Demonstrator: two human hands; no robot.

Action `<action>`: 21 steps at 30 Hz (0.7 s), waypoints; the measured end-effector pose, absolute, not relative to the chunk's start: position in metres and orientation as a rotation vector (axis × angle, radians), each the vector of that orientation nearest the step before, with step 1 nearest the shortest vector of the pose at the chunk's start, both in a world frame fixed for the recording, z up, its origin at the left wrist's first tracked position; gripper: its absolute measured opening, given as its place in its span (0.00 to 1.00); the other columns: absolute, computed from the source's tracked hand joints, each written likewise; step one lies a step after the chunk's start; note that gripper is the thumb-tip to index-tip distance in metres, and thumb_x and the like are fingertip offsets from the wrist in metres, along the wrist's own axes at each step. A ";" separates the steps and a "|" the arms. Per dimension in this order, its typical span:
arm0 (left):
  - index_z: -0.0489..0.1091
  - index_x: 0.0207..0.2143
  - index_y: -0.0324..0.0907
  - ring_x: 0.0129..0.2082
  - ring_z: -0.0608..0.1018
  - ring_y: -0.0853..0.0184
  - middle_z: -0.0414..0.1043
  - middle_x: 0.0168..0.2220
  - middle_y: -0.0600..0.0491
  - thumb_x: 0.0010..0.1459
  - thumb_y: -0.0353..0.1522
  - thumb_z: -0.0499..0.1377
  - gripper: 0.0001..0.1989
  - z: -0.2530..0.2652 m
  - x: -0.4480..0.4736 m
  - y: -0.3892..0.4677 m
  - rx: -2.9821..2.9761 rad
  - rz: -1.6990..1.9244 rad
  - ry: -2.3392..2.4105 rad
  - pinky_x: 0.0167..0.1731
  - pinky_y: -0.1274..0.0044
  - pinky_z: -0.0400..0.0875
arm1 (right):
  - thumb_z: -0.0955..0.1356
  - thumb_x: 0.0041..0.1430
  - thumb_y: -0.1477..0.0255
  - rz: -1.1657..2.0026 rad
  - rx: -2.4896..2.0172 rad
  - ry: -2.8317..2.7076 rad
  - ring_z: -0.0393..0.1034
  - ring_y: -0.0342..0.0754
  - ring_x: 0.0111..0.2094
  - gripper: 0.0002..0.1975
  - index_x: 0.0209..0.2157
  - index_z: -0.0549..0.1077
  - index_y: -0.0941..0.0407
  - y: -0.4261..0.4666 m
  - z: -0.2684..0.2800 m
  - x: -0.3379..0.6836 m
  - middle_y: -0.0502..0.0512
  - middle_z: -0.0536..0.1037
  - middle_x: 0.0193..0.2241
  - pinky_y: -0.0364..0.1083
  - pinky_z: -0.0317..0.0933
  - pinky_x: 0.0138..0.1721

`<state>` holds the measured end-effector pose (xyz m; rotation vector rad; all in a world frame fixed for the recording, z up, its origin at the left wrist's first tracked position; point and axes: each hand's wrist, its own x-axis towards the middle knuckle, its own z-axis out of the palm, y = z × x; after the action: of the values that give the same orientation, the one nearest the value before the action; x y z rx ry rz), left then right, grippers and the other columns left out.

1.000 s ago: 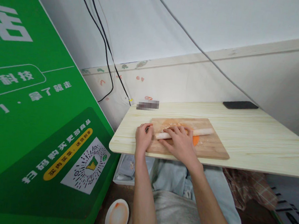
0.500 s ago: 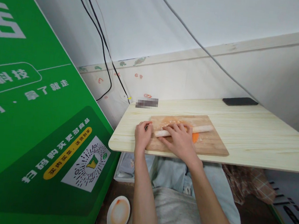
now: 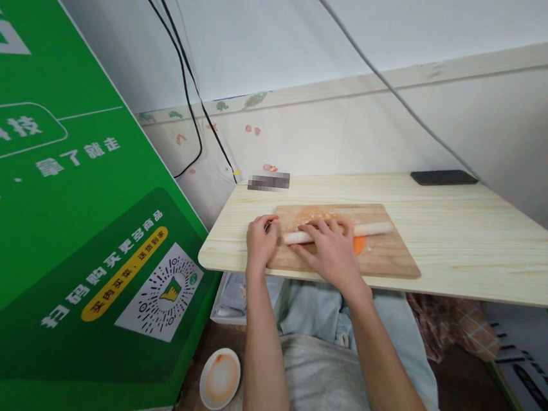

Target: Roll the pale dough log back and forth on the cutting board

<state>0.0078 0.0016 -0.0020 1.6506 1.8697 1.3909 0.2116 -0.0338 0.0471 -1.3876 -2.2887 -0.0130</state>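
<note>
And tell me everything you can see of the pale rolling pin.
The pale, slim, cylindrical rolling pin looks wooden and straight, with no separate handles visible. It lies slantwise over the flat, light-brown wooden board, its left end nearer the person. The bare right hand rests on it, hiding its middle; both ends show. A flat orange, dough-like piece shows beside it, any overlap hidden by the hand. The bare left hand is near its left end; contact there is unclear.
</note>
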 end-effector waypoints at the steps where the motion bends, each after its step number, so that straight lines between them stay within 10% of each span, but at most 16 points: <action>1: 0.83 0.45 0.44 0.50 0.85 0.57 0.86 0.48 0.47 0.69 0.28 0.60 0.10 -0.002 0.008 0.001 1.649 1.394 1.864 0.57 0.67 0.78 | 0.73 0.74 0.56 -0.008 -1.388 -2.288 0.70 0.64 0.61 0.19 0.58 0.81 0.52 -0.034 0.047 0.211 0.59 0.83 0.58 0.63 0.50 0.64; 21: 0.83 0.46 0.42 0.50 0.85 0.57 0.86 0.48 0.46 0.69 0.28 0.60 0.10 0.000 0.008 -0.001 1.662 1.399 1.847 0.56 0.67 0.78 | 0.73 0.75 0.56 -0.037 -1.364 -2.279 0.70 0.64 0.61 0.18 0.57 0.81 0.52 -0.035 0.044 0.211 0.59 0.83 0.58 0.64 0.49 0.64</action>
<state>0.0076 -0.0006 -0.0001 1.6622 1.8466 1.3987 0.2111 -0.0347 0.0441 -1.3635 -2.2792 -0.0368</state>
